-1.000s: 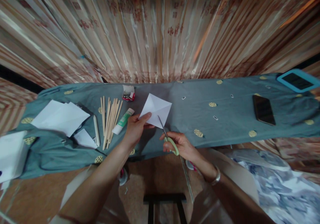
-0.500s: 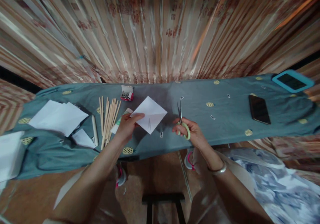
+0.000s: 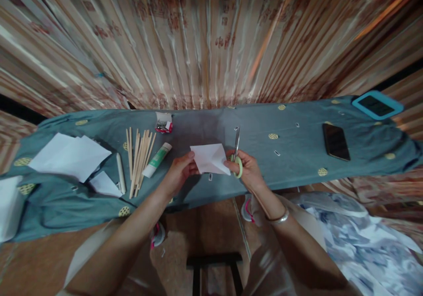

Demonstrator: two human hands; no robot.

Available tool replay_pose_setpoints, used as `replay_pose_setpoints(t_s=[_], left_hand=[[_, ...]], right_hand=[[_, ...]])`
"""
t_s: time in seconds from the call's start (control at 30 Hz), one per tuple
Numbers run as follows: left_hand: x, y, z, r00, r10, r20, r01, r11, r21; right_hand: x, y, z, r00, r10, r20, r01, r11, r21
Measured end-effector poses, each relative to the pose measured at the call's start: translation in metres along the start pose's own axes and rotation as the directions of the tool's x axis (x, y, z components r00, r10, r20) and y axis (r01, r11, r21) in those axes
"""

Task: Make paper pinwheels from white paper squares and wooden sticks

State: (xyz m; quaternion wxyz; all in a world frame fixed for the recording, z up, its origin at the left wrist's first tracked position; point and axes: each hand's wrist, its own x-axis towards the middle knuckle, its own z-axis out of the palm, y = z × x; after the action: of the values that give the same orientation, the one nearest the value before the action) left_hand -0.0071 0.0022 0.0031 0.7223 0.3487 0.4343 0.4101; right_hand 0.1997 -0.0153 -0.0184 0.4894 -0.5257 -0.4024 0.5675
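Head view: the creased paper (image 3: 209,157) is held up between the fingers of both hands, above the cloth (image 3: 191,128). Left hand (image 3: 178,172) is closed in a pinch on the near-side edge, thumb over the sheet. Right hand (image 3: 247,170) has its fingers curled round the handles of the scissors (image 3: 237,139), with the thumb and forefinger drawn in at the opposite edge of the paper. Change noted: half a second ago the left fingers alone held the sheet and the scissors stood apart from it, blades parted; the sheet is now turned and the blades look together, pointing away beyond the right fingers. In my judgement cutting is paused while the paper is handled. Markings: left of the left fingers, the glue stick (image 3: 157,159) has a green label, too small to read. Beyond those fingers, the red box (image 3: 164,128) shows no legible brand. Print on the curtain (image 3: 198,45) cannot be read.
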Motion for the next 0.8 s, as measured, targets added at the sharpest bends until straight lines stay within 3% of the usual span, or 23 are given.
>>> replay_pose_setpoints(t_s=[0.13, 0.23, 0.37, 0.43, 0.63, 0.7, 0.8], left_hand=[[-0.003, -0.012, 0.012, 0.997, 0.061, 0.047, -0.061, 0.998, -0.013], [-0.001, -0.024, 0.018, 0.995, 0.084, -0.050, -0.083, 0.996, 0.022], [0.004, -0.032, 0.019, 0.961, 0.068, -0.268, -0.065, 0.998, 0.020], [0.006, -0.030, 0.018, 0.952, 0.089, -0.295, -0.087, 0.996, 0.018], [0.010, -0.011, 0.006, 0.928, 0.170, -0.331, -0.175, 0.984, 0.015], [0.012, -0.004, 0.001, 0.909, 0.186, -0.373, -0.204, 0.979, -0.008], [0.014, 0.003, -0.005, 0.881, 0.208, -0.425, -0.235, 0.972, -0.011]], right_hand=[[0.001, 0.003, 0.009, 0.989, -0.053, -0.137, 0.056, 0.998, 0.017], [-0.001, 0.004, 0.017, 0.992, -0.042, -0.122, 0.049, 0.997, 0.057], [-0.003, 0.004, 0.024, 0.994, 0.013, -0.105, -0.003, 0.995, 0.099], [-0.004, 0.004, 0.024, 0.997, 0.025, -0.075, -0.018, 0.995, 0.094], [-0.013, 0.005, 0.015, 0.989, 0.039, 0.142, -0.041, 0.999, 0.011], [-0.018, 0.004, 0.012, 0.953, 0.094, 0.287, -0.088, 0.996, -0.034], [-0.024, 0.003, 0.009, 0.864, 0.194, 0.465, -0.153, 0.980, -0.125]])
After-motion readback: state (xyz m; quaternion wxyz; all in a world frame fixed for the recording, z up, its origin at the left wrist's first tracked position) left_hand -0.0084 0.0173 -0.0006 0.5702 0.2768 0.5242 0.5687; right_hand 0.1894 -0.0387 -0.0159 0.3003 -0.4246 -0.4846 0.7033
